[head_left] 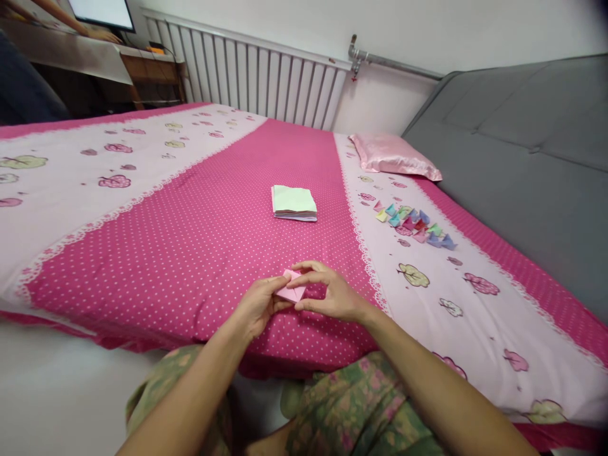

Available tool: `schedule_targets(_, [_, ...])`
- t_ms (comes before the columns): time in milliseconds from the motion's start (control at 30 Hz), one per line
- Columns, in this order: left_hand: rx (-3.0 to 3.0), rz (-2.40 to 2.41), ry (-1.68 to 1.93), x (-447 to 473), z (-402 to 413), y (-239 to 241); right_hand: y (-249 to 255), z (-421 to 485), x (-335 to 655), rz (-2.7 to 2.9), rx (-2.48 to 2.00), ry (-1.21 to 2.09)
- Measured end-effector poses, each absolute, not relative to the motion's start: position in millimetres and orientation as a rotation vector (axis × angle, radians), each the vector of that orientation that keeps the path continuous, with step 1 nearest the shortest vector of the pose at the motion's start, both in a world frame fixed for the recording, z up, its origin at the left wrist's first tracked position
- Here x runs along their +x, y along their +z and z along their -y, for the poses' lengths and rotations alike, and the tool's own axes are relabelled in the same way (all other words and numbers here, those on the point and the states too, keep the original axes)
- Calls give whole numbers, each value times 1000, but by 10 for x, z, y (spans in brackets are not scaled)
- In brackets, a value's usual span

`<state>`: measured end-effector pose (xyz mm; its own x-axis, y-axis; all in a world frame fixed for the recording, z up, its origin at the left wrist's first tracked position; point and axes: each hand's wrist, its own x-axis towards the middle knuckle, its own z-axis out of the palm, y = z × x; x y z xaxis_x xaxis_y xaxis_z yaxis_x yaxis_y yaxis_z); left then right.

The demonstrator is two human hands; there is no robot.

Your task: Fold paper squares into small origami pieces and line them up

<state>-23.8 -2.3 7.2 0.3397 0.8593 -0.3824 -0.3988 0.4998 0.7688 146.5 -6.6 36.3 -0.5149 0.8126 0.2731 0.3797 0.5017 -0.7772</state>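
A small folded piece of pink paper is between my two hands, just above the near edge of the bed. My left hand pinches its left side, thumb on top. My right hand grips the right side, with its fingers over the top edge and the thumb at the lower corner. Farther out on the dotted pink strip lies a stack of square paper sheets, pale green on top. To the right, several small folded paper pieces in many colours sit in rows on the bedsheet.
The bed has a pink patterned sheet. A shiny pink pillow rests near the grey padded headboard. Behind stands a white radiator with a pipe. At the upper left, another person's hand is on a desk beside a monitor.
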Motion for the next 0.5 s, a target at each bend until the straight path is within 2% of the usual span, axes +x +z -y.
schedule_targets(500, [598,-876,859,-248,24,120,266,14,1476,2132,-920,766])
